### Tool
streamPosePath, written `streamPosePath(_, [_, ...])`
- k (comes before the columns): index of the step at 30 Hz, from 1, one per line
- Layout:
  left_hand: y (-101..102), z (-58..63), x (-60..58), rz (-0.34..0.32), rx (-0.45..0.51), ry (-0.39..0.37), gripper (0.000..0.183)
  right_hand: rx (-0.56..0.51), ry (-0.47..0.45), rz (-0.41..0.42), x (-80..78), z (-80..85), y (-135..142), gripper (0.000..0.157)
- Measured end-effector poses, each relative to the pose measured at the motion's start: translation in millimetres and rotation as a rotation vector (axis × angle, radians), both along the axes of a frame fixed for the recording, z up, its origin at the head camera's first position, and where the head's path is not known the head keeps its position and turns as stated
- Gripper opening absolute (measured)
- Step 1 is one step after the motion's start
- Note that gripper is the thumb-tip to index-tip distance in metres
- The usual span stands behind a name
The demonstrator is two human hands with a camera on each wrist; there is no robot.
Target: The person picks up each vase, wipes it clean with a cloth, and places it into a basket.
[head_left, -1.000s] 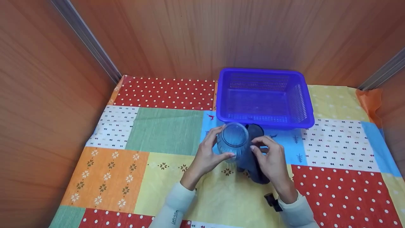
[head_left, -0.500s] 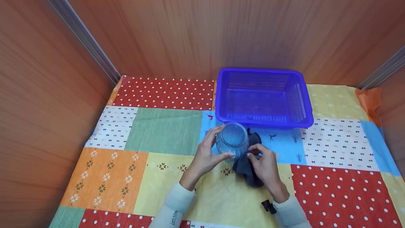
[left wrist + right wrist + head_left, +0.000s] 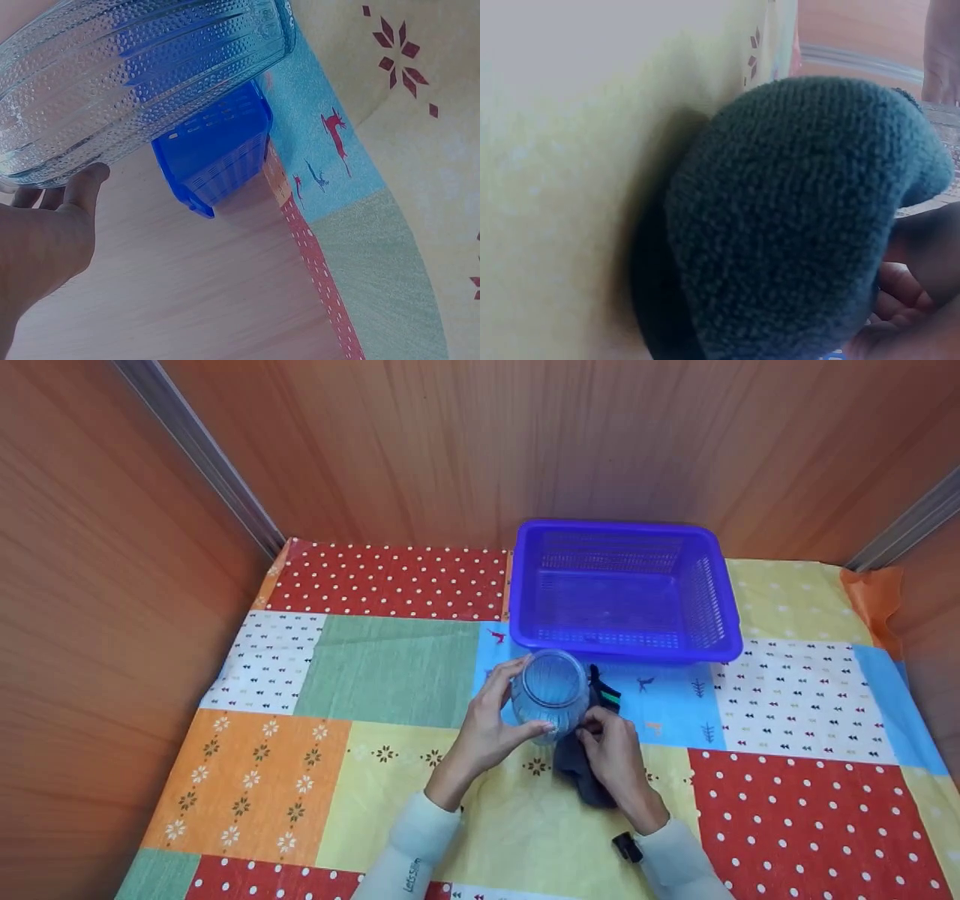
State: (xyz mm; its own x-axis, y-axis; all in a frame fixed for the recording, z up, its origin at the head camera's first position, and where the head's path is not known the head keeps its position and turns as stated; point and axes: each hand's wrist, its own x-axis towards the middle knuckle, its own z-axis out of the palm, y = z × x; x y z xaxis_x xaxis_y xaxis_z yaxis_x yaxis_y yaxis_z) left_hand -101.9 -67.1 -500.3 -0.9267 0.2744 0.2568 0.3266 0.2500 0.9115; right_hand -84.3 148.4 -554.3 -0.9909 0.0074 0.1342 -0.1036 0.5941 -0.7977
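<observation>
Upright in the head view stands a clear ribbed glass jar (image 3: 553, 694), its mouth toward the camera. My left hand (image 3: 487, 731) holds it from the left side, thumb in front and fingers round the back. The left wrist view shows the jar's dimpled, fluted wall (image 3: 135, 90) against the fingers. On the jar's right side, my right hand (image 3: 615, 754) pinches a dark grey cloth (image 3: 581, 776). A green stripe shows near the cloth's far end. Its thick, fuzzy fold (image 3: 795, 217) fills much of the right wrist view and partly hides the right fingers.
A purple plastic basket (image 3: 626, 652) with perforated sides stands just beyond the jar, near the back wooden wall (image 3: 420, 450). A patchwork-print tablecloth (image 3: 405, 667) covers the table. Wooden panels (image 3: 112, 607) also rise at the sides.
My right hand has moved down and left along the jar's side, drawing the cloth with it. The green stripe has come into sight. The left hand and jar have stayed in place.
</observation>
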Motion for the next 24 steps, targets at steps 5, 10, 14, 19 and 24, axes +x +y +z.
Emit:
streamPosePath(5, [-0.5,0.1,0.4,0.004,0.003,-0.007,0.087,-0.005,-0.005,-0.002,0.4,-0.1,-0.6,0.011])
streamPosePath(10, [-0.3,0.2,-0.3,-0.001,0.008,-0.015,0.086,-0.029,0.01,-0.012,2.1,10.5,2.4,0.011])
streamPosePath(14, [-0.4,1.3,-0.5,0.001,0.005,-0.014,0.086,-0.063,0.044,-0.02,4.6,26.9,5.2,0.01])
streamPosePath(19, [-0.3,2.8,0.0,0.002,0.004,-0.028,0.083,-0.101,0.069,-0.038,7.8,46.6,6.3,0.011])
streamPosePath(24, [-0.1,3.8,0.6,0.005,-0.012,-0.039,0.084,-0.13,0.097,-0.057,11.4,59.1,6.5,0.011])
